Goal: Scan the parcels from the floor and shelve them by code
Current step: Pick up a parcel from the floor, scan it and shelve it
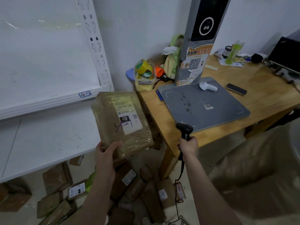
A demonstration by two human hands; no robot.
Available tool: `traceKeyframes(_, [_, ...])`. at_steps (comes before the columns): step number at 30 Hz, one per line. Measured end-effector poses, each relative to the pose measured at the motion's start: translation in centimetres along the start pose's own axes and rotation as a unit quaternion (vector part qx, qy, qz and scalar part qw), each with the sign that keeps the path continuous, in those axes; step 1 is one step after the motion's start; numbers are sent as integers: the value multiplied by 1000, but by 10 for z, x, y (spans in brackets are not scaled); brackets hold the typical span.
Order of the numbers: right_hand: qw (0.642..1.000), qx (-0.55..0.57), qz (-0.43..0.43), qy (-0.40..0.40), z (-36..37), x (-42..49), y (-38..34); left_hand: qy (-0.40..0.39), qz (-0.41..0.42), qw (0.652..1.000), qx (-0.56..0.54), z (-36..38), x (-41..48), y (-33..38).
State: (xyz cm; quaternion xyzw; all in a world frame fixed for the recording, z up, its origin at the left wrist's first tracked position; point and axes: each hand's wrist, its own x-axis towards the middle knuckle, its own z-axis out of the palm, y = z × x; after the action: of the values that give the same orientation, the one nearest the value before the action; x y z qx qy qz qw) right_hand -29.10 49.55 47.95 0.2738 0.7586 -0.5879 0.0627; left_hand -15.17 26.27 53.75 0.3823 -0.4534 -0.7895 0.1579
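Note:
My left hand point(106, 151) grips the near edge of a brown taped parcel point(112, 127), held up in front of the white shelf point(48, 138). Its white label point(128, 117) faces me, with "3-1" handwritten beside it. My right hand point(188, 146) holds a black corded barcode scanner point(185, 129) by its handle, to the right of the parcel, its head turned away toward the table. Several more brown parcels point(129, 184) lie heaped on the floor below. The shelf rail above carries a tag reading "4-2" point(84, 94).
A wooden table point(267, 101) stands at right with a grey scanning kiosk point(204, 103), a phone point(236, 89), a white handheld device point(207, 86), a tub of tape rolls point(144, 73) and clutter. A large beige sack point(253, 176) fills the lower right.

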Motion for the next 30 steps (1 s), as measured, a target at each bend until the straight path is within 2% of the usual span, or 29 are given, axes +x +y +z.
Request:
traceKeyframes(5, [994, -102, -21, 20, -1, 40, 1, -17, -44, 998, -35, 12, 5, -1])
traceKeyframes(10, [989, -146, -29, 12, 2, 76, -5, -33, -63, 997, -28, 33, 8, -3])
traceKeyframes(18, [981, -194, -19, -10, 14, 122, -23, -56, -88, 994, -4, 56, 20, -5])
traceKeyframes(30, [976, -219, 12, -11, 22, 149, -9, -66, -80, 995, 15, 67, 23, -3])
